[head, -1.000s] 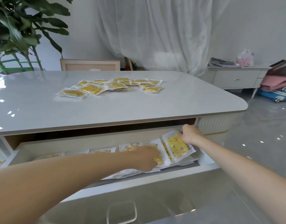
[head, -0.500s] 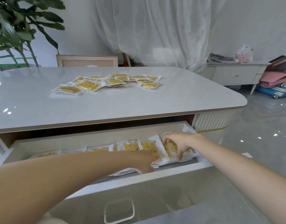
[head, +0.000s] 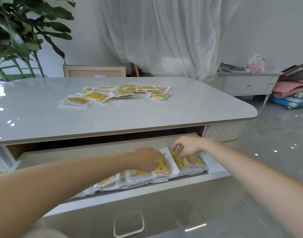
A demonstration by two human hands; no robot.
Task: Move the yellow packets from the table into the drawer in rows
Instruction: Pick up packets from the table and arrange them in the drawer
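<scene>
Right hand (head: 186, 146) pinches yellow clear-edged plastic packet (head: 180, 163) in open white drawer (head: 147, 191). Left hand (head: 145, 158) fingers bent onto neighbour packet (head: 162, 167), grip unclear. Risk: slick leaning row slumps.

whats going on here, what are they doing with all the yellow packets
A person is packing yellow packets into the open drawer. A row of packets already runs along it. The left hand rests on one packet near the row's right end, and the right hand seems to pinch the top of the neighbouring packet. A loose pile of packets lies on the table, not yet moved.
</scene>
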